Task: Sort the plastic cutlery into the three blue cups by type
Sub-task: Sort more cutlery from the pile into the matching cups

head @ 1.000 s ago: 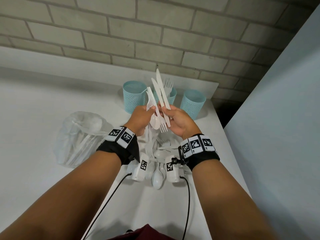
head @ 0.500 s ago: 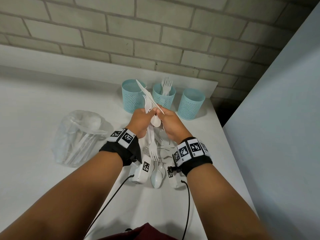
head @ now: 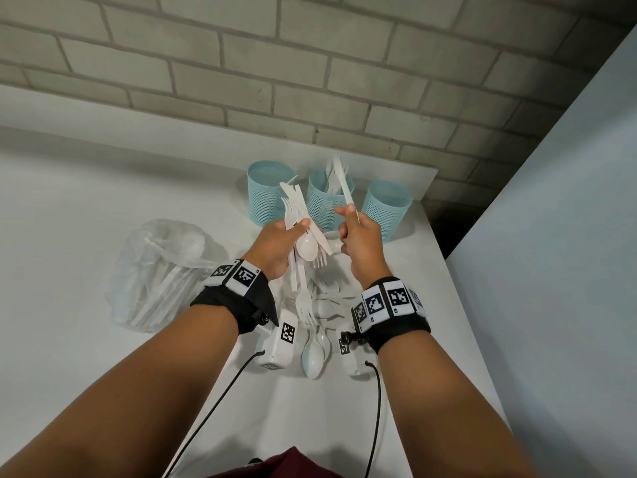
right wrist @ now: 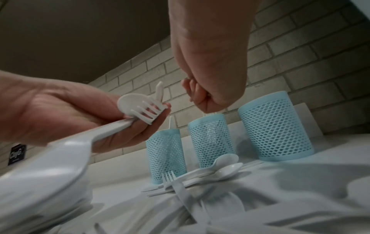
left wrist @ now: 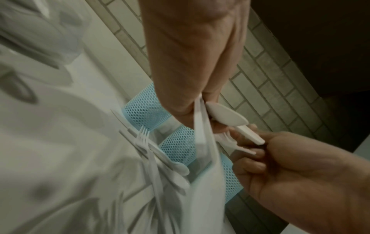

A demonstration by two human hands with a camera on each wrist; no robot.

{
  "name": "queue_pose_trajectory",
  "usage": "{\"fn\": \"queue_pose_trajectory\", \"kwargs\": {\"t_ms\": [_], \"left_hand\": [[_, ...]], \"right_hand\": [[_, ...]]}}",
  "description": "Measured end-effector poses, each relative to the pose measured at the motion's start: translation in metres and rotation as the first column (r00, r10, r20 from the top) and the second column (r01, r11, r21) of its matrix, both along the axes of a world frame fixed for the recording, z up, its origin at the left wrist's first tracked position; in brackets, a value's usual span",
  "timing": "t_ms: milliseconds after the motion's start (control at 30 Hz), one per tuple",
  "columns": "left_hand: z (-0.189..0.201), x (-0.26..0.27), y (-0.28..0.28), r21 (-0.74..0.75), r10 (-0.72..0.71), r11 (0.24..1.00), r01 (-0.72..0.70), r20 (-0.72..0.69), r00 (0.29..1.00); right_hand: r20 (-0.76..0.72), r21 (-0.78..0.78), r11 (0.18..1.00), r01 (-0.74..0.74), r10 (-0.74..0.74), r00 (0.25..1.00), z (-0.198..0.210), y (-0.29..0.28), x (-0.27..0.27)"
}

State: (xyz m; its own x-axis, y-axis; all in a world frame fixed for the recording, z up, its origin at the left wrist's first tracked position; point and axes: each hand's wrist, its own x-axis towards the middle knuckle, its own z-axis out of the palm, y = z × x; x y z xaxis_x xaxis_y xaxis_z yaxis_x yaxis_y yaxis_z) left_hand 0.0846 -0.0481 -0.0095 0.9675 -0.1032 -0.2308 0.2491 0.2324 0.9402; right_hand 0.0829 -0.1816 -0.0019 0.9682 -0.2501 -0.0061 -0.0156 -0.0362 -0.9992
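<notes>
Far left on the white counter (head: 103, 188) sits a clear plastic bag (head: 162, 270) with more white cutlery inside. Your left hand (head: 275, 243) has its fingers curled round a mixed bundle (head: 303, 232) of white forks, a spoon and a knife, held above the counter in front of the left cup (head: 269, 191). Under your hands a loose cutlery pile (head: 317, 312) lies spread on the counter. Your right hand (head: 358, 236) pinches a single white knife (head: 344, 184) by its lower end, blade up, in front of the middle cup (head: 324, 205), which already holds forks. Far right, the right cup (head: 386, 208) stands apart from both hands, by the counter's edge.
</notes>
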Motion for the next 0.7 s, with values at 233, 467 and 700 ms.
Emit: {"fn": "queue_pose_trajectory", "kwargs": {"t_ms": [233,467,700], "left_hand": [[-0.003,-0.001,-0.001,0.032,-0.006,0.999,0.006,0.000,1.000],[-0.006,0.002,0.002,0.080,0.008,0.997,-0.007,-0.011,1.000],[-0.007,-0.001,0.003,0.041,-0.019,0.999,0.020,-0.011,1.000]], "right_hand": [[-0.091,0.252,0.968,-0.017,0.041,0.995,0.003,-0.001,0.002],[-0.292,-0.013,0.995,-0.095,0.087,0.953,0.006,0.003,0.007],[-0.254,-0.218,0.933,-0.287,0.230,0.940,0.003,0.016,0.012]]}}
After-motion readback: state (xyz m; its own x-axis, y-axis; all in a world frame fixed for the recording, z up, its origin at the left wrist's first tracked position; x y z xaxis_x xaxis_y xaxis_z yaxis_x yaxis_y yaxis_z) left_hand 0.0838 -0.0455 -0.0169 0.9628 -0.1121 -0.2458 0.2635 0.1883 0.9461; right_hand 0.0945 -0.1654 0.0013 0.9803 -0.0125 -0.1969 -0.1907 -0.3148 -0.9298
